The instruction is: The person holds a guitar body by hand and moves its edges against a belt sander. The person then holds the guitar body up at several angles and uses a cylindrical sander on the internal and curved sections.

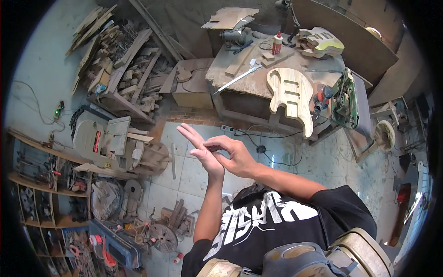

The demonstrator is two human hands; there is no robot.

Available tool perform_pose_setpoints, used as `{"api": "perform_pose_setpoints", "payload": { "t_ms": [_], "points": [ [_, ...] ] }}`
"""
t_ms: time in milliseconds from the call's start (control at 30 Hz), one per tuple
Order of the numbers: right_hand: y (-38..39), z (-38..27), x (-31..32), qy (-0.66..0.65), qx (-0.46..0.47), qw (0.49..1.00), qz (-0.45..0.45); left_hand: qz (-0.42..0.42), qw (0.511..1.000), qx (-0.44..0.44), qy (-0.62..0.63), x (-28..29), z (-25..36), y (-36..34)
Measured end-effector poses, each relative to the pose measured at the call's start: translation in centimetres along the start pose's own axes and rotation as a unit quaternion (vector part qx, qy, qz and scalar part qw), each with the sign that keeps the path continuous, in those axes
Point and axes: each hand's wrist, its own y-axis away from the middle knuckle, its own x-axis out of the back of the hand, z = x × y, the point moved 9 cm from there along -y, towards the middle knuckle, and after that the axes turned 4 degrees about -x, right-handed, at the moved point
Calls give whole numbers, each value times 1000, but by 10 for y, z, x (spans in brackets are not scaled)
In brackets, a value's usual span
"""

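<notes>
My left hand [206,154] is raised in front of my chest with its fingers stretched out, and it holds nothing that shows. Against it rests my right hand [237,158], fingers bent and closed at the left palm and fingers; whatever they may pinch is hidden. Both hands are off the workbench [240,76]. Nearest on that bench is a pale wooden guitar body [290,92] with routed cavities, its lower horn jutting past the front edge. A second guitar body [320,41], edged in yellow, lies farther back.
The bench also bears a red-and-white bottle [277,44], a long metal caliper [237,79], a red-and-black power sander [324,94] and a green machine [347,101]. Scrap wood [134,78] fills a rack at left. A black cable [277,161] crosses the tiled floor. Shelves [50,212] stand lower left.
</notes>
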Motion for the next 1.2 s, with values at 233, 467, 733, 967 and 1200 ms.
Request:
{"api": "perform_pose_setpoints", "payload": {
  "t_ms": [233, 467, 733, 967, 1200],
  "points": [
    [-1, 1, 7, 2, -39, 999, -34, -13, 996, 53, 65, -15, -3, 6],
    [8, -2, 17, -4, -5, 1000, 15, -53, 997, 40, 45, -23, -10, 6],
    [23, 25, 39, -3, -108, 994, 12, -63, 989, 103, 87, -41, -34, 18],
    [26, 35, 34, -28, -66, 997, -11, -55, 991, 95, 80, -53, -52, 4],
    [-11, 56, 23, -24, -37, 989, -141, 27, 986, 123, 111, -41, -84, -47]
  ]
}}
